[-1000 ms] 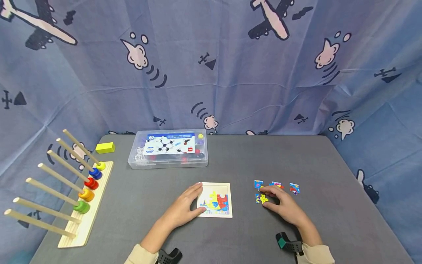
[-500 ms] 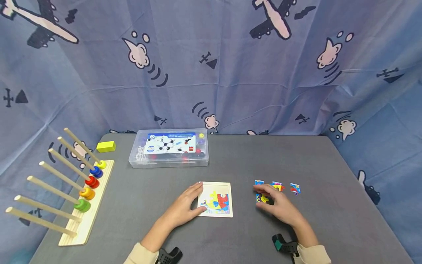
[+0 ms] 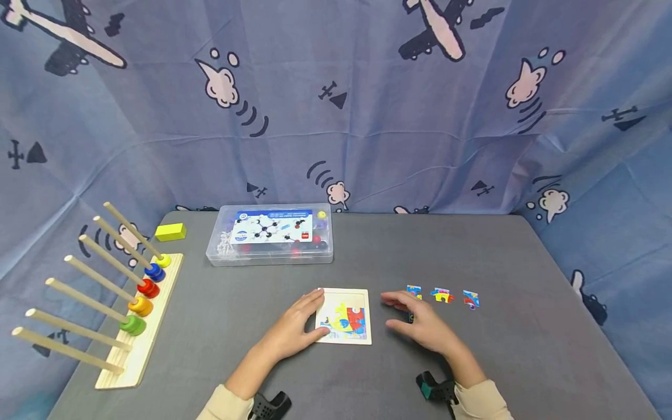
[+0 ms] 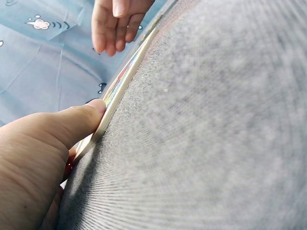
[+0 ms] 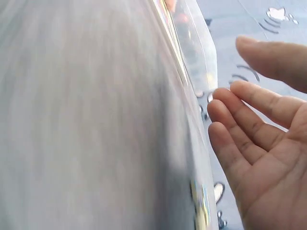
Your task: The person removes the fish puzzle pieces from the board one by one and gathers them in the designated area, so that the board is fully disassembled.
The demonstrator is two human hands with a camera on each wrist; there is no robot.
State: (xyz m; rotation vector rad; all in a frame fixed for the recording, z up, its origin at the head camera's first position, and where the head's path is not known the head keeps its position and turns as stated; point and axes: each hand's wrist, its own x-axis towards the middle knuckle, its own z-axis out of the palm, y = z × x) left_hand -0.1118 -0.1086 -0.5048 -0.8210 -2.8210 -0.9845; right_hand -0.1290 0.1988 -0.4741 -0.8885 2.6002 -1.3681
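Observation:
A square wooden jigsaw puzzle board (image 3: 341, 296) lies on the grey table, part of its picture filled with yellow, red and blue pieces. My left hand (image 3: 294, 326) holds the board's left side, its thumb (image 4: 86, 117) on the near edge and the fingers at the far corner. To the right of the board is my right hand (image 3: 422, 326), over the table. In the right wrist view its fingers (image 5: 249, 129) are loosely bent, thumb apart, with nothing between them. Loose puzzle pieces sit beyond it: a blue one (image 3: 413, 290), a yellow-and-red one (image 3: 442, 294) and another (image 3: 471, 299). One more is mostly hidden behind the right hand.
Behind the board stands a clear plastic box (image 3: 273, 256) with a molecule-picture label. A wooden peg stand (image 3: 149, 326) with coloured rings is at the left, a yellow block (image 3: 170, 232) behind it. A blue patterned curtain (image 3: 388, 163) hangs along the back.
My right hand has moved left from over the loose pieces towards the board, uncovering some of them. My left hand stays on the board.

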